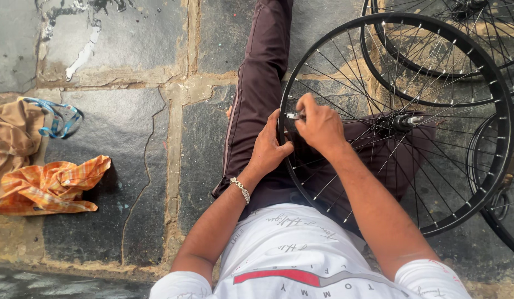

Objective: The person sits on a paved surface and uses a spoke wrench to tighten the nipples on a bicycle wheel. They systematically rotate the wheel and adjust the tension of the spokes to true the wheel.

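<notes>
A black bicycle wheel rim (492,77) with thin silver spokes and a hub (398,122) rests across my lap. My left hand (270,147) grips the rim's left edge from outside, a silver bracelet on its wrist. My right hand (319,125) reaches through the spokes and pinches a small metal tool (293,116) against the rim at that same spot. I sit on the stone floor with dark maroon trousers (262,72) and a white shirt.
Two more black spoked wheels lie behind: one (379,72) at the top right, another (478,166) at the right edge. An orange checked cloth (52,185), a brown cloth (10,135) and a blue strap (57,119) lie on the stone paving at left.
</notes>
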